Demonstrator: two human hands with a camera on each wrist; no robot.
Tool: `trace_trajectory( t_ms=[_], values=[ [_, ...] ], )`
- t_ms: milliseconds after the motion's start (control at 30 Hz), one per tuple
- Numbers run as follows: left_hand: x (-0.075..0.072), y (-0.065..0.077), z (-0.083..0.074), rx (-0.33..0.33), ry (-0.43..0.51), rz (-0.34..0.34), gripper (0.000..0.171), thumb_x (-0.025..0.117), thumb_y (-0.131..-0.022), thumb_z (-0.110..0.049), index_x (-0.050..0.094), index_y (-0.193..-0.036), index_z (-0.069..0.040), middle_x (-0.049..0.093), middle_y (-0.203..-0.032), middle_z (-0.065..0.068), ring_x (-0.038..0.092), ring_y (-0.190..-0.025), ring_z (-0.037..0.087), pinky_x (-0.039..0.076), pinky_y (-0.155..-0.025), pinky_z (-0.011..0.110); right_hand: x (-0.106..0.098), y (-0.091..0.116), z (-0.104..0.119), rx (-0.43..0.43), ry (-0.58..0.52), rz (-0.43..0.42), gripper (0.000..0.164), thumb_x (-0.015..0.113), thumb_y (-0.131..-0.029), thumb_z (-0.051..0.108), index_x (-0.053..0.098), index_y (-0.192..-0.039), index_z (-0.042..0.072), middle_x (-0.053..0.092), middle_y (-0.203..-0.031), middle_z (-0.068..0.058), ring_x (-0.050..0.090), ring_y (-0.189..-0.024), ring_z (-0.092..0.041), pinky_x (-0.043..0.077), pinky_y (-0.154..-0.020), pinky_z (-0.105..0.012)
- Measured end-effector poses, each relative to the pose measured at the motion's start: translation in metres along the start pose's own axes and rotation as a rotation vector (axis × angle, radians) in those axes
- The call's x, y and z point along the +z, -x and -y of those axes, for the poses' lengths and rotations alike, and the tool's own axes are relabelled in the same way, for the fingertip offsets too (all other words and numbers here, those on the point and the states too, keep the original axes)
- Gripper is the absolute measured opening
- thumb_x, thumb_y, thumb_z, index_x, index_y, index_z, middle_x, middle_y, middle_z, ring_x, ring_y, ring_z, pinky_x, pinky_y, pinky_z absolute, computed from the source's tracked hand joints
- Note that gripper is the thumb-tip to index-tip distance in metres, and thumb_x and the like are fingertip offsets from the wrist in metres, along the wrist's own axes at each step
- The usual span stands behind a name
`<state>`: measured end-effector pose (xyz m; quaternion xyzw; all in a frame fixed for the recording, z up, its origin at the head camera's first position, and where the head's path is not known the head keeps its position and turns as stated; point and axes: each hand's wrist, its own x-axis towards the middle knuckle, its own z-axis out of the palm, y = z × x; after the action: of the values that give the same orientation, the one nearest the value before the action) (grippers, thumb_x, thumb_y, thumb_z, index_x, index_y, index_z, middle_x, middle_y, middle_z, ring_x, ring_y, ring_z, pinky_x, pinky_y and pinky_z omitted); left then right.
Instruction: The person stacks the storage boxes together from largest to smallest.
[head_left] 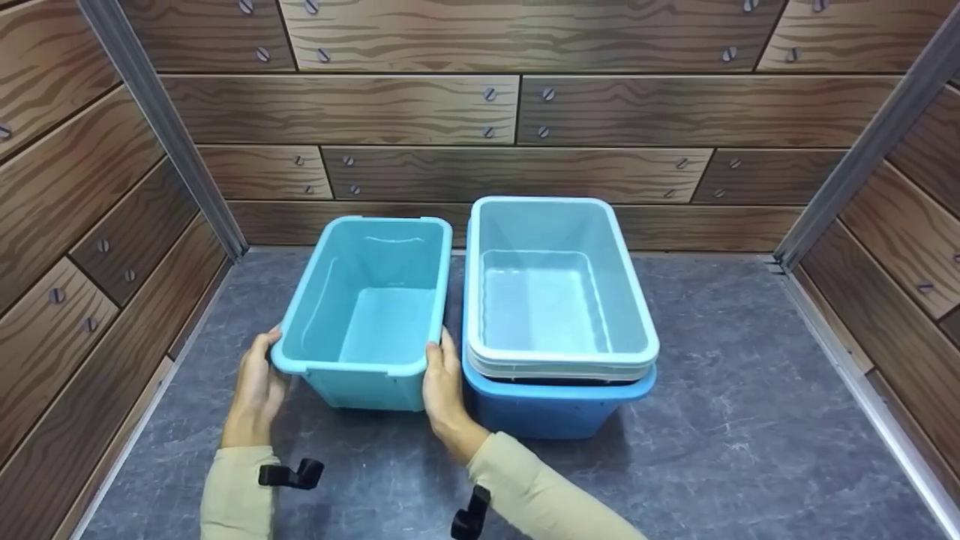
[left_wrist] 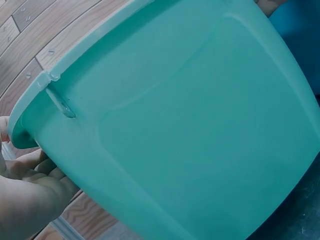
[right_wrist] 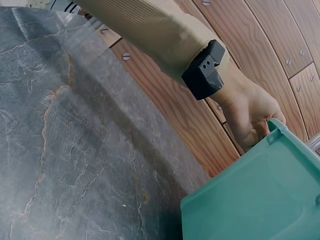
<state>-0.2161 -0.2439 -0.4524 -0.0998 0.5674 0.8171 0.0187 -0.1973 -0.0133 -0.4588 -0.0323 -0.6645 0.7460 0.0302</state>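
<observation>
A turquoise plastic bin (head_left: 390,322) stands between the two hands in the head view, its inside bare. My left hand (head_left: 259,382) grips its near left corner, thumb at the rim and fingers against the outer wall; the left wrist view shows these fingers (left_wrist: 47,170) under the rim. At the near right corner my right hand (head_left: 446,386) holds the rim, its thumb on top and fingers along the side. The left hand also appears in the right wrist view, at the bin's corner (right_wrist: 250,200).
Right beside the turquoise bin is a blue bin (head_left: 555,416) with pale bins (head_left: 555,300) nested in it. A grey marbled surface (head_left: 735,390) lies under everything. Wood-patterned walls (head_left: 517,105) enclose the back and sides, with metal posts (head_left: 172,127) at the corners.
</observation>
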Motion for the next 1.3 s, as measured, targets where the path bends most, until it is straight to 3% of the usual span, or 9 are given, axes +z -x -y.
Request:
trace_trajectory(
  t_ms=[267, 500, 733, 1067, 1300],
  values=[
    [0.001, 0.004, -0.004, 0.015, 0.029, 0.000, 0.054, 0.018, -0.103, -0.015, 0.009, -0.154, 0.001, 0.011, -0.163, 0.014, 0.018, -0.150, 0.020, 0.018, -0.126, 0.030, 0.002, 0.003, 0.006, -0.029, -0.005, 0.018, 0.053, 0.029, -0.102, 0.014, 0.021, -0.150, -0.005, 0.028, -0.155, -0.027, 0.029, -0.145, -0.040, 0.026, -0.121, -0.052],
    [0.001, 0.009, -0.008, 0.014, 0.003, -0.010, 0.054, 0.017, -0.104, -0.020, 0.012, -0.154, -0.002, 0.026, -0.153, 0.008, 0.036, -0.134, 0.010, 0.036, -0.109, 0.016, 0.003, 0.005, 0.011, -0.037, -0.002, 0.020, 0.052, 0.029, -0.102, 0.014, 0.022, -0.150, -0.005, 0.029, -0.155, -0.027, 0.031, -0.144, -0.040, 0.027, -0.121, -0.051],
    [0.001, 0.012, -0.012, 0.031, 0.007, -0.024, 0.053, 0.020, -0.105, -0.021, 0.014, -0.154, -0.001, 0.039, -0.136, -0.004, 0.045, -0.119, 0.000, 0.038, -0.106, 0.015, 0.002, 0.007, 0.018, -0.017, -0.025, 0.059, 0.053, 0.028, -0.103, 0.016, 0.018, -0.151, -0.004, 0.025, -0.157, -0.025, 0.027, -0.146, -0.039, 0.026, -0.122, -0.051],
    [0.002, 0.014, -0.017, 0.055, -0.004, -0.014, 0.053, 0.018, -0.106, -0.022, 0.012, -0.154, -0.001, 0.017, -0.159, 0.011, 0.030, -0.141, 0.013, 0.030, -0.119, 0.021, 0.000, 0.009, 0.026, -0.019, -0.002, 0.069, 0.053, 0.030, -0.103, 0.016, 0.019, -0.151, -0.004, 0.025, -0.157, -0.025, 0.027, -0.146, -0.039, 0.026, -0.121, -0.052],
    [0.004, 0.019, -0.022, 0.073, -0.001, -0.001, 0.054, 0.019, -0.106, -0.023, 0.012, -0.154, -0.001, 0.026, -0.153, 0.006, 0.037, -0.133, 0.007, 0.034, -0.115, 0.019, 0.000, 0.011, 0.035, -0.030, -0.027, 0.078, 0.053, 0.030, -0.102, 0.013, 0.019, -0.151, -0.005, 0.024, -0.158, -0.025, 0.025, -0.147, -0.038, 0.024, -0.122, -0.051]
  ],
)
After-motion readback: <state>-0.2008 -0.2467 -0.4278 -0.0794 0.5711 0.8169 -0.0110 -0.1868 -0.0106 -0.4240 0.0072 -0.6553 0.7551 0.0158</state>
